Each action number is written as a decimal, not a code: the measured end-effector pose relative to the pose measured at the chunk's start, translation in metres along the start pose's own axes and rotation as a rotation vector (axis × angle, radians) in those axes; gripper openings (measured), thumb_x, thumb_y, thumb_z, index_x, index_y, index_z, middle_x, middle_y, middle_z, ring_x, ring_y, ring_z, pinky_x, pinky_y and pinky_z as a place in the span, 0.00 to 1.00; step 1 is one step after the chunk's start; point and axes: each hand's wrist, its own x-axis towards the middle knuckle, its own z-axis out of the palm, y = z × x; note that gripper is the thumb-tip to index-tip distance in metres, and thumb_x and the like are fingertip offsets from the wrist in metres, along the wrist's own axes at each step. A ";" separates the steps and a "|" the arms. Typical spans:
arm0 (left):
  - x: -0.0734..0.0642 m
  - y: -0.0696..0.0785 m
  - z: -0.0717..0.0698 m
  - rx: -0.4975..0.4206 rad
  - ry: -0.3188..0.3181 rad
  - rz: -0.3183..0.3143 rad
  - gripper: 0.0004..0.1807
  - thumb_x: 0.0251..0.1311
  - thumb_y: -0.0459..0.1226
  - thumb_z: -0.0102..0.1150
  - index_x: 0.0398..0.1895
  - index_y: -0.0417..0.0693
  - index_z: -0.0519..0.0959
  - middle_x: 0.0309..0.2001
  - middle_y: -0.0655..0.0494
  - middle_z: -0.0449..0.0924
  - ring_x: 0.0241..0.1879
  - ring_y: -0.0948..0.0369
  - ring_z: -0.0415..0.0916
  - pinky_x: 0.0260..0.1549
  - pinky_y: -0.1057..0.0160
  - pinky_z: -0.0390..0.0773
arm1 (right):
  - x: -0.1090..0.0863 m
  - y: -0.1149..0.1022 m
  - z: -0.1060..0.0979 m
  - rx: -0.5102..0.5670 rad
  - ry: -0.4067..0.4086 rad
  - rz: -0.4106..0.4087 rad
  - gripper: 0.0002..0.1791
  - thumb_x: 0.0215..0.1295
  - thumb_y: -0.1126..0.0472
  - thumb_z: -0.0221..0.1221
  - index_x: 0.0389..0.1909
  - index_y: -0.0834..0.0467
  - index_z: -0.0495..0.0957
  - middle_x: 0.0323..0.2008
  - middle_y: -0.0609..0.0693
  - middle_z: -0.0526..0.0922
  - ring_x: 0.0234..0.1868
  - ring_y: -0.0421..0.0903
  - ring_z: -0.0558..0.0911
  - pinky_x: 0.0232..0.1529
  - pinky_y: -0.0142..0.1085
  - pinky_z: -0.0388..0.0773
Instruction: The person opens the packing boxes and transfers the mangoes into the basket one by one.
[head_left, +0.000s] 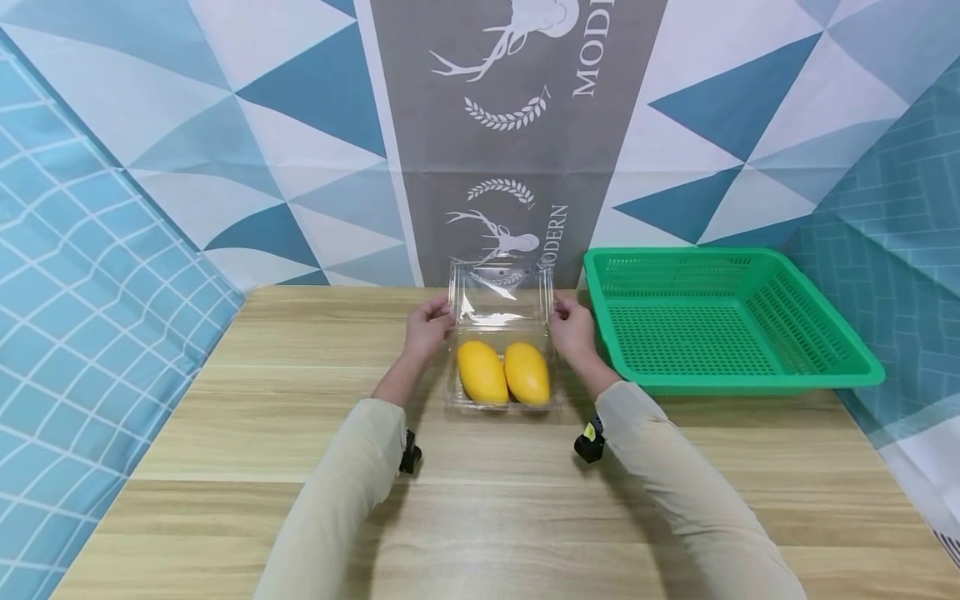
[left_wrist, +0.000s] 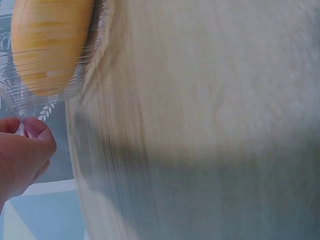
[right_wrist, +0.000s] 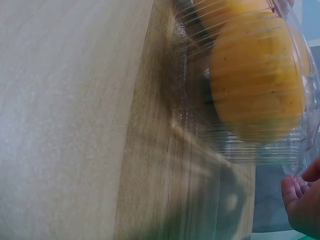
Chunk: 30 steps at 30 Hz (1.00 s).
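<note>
Two yellow mangoes, the left mango [head_left: 482, 372] and the right mango [head_left: 527, 373], lie side by side in the base of a clear plastic clamshell box [head_left: 501, 407]. Its hinged lid [head_left: 501, 304] stands raised at the back. At the lid's left edge, my left hand [head_left: 430, 327] pinches the plastic between thumb and fingers, seen too in the left wrist view. My right hand [head_left: 572, 330] pinches the opposite edge. Ridged clear walls cover part of the mango [right_wrist: 257, 75] in the right wrist view.
A green plastic basket [head_left: 735, 379] with perforated sides stands right of the box, close to my right forearm. The wooden table [head_left: 480, 517] meets a patterned cloth backdrop [head_left: 330, 125] behind the box. Blue tile-patterned cloth [head_left: 90, 333] hangs along the left side.
</note>
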 end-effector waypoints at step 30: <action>0.000 -0.007 -0.004 0.033 -0.042 -0.065 0.21 0.66 0.32 0.47 0.62 0.35 0.68 0.55 0.35 0.72 0.28 0.68 0.71 0.26 0.74 0.72 | 0.001 0.010 0.002 -0.033 -0.076 0.072 0.20 0.68 0.65 0.47 0.57 0.69 0.72 0.54 0.64 0.76 0.52 0.54 0.75 0.53 0.44 0.75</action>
